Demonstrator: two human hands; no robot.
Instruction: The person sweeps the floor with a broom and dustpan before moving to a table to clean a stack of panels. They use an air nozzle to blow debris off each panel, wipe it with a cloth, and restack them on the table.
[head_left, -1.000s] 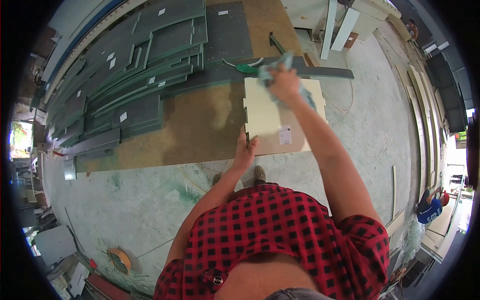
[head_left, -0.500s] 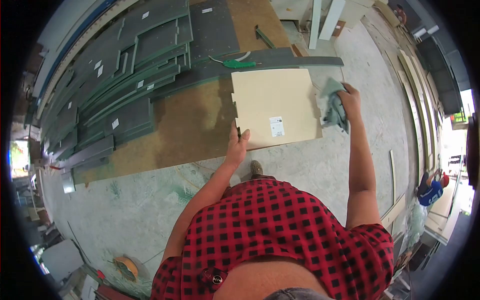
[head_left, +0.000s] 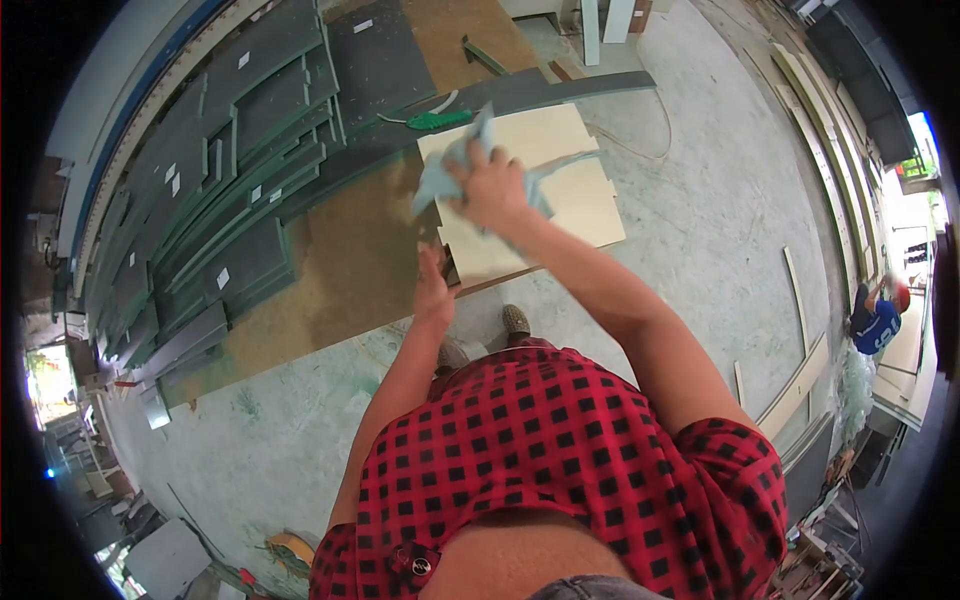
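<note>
A cream panel (head_left: 585, 215) with notched side edges lies at the near right end of a brown-stained work surface (head_left: 340, 260). My left hand (head_left: 433, 290) grips the panel's lower left edge. Over the upper left part of the panel, my right hand (head_left: 492, 190) presses a grey-blue cloth (head_left: 440, 180), whose folds spread on both sides of the fingers and past the left edge. The white label is not in sight. Just beyond the panel lies a green air gun (head_left: 438, 120) with a pale hose.
Dark green-grey panels (head_left: 250, 190) with white labels are stacked at the left. Long pale strips (head_left: 825, 150) lie along the right. A person in a blue shirt (head_left: 876, 326) is at the far right. An orange round object (head_left: 290, 548) is on the floor.
My right hand has swung left with the cloth, from beyond the panel's right edge onto its upper left part. The view has shifted, and the panel sits further left and looks turned.
</note>
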